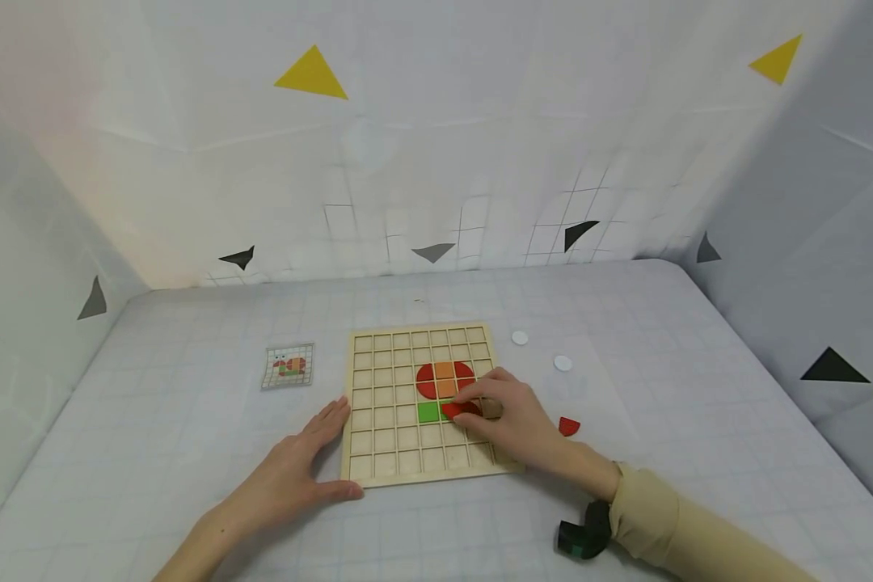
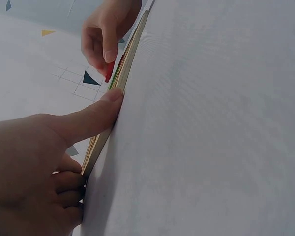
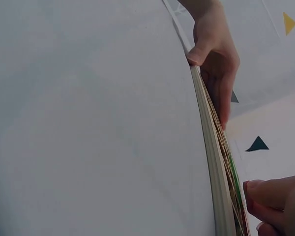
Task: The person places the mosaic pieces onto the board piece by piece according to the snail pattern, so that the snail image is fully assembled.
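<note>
A square wooden grid board (image 1: 382, 440) lies on the table in the head view. Set in it are red quarter-circle tiles (image 1: 425, 383) around orange square tiles (image 1: 445, 379), with a green square tile (image 1: 428, 412) below. My right hand (image 1: 512, 412) pinches a red tile (image 1: 451, 411) between thumb and fingertips over the cells beside the green tile; its fingers partly hide these cells. In the left wrist view this red tile (image 2: 109, 72) stands tilted above the board. My left hand (image 1: 291, 473) touches the board's near left corner, thumb at the front edge, straight fingers along the left side.
A small picture card (image 1: 288, 366) with a coloured grid pattern lies left of the board. To the right are two white discs (image 1: 520, 338) and a loose red quarter-circle tile (image 1: 569, 426). A black device (image 1: 584, 533) sits by the right wrist. White sheeting (image 1: 436, 162) encloses the table.
</note>
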Tool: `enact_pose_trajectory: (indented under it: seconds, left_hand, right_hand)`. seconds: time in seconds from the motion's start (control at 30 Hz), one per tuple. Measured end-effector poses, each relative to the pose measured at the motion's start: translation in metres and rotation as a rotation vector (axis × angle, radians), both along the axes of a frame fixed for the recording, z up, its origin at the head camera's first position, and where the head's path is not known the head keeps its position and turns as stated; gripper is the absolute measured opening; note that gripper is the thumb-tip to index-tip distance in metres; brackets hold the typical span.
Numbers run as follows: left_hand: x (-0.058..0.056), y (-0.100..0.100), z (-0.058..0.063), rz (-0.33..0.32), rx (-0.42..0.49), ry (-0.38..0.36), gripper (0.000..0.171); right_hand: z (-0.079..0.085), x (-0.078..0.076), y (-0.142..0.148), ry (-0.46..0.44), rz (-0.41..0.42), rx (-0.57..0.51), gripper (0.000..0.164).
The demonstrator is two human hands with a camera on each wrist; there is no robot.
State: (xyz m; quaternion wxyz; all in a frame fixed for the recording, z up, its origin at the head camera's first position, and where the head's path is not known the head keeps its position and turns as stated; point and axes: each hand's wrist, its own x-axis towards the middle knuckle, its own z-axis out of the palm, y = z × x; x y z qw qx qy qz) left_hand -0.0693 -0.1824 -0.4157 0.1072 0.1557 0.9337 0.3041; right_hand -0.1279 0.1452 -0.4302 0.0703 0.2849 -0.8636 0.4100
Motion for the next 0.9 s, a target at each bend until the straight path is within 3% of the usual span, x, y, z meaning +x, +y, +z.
enact_pose_trajectory:
  seconds: [0.27,0.53,0.9]
  left_hand:
    - [0.0,-0.001,-0.002,-0.004,0.012,0.01,0.111]
    - [0.001,-0.001,0.0,0.006,0.01,-0.009,0.11]
    - [0.0,-0.001,-0.001,0.006,0.01,-0.013,0.111]
  right_hand:
    - [-0.002,-0.001,-0.022,0.086,0.042,-0.002,0.023]
    - [0.0,0.001,-0.044,0.081,0.046,0.013,0.022]
    - [-0.011,-0.002,-0.06,0.199,0.075,-0.026,0.021]
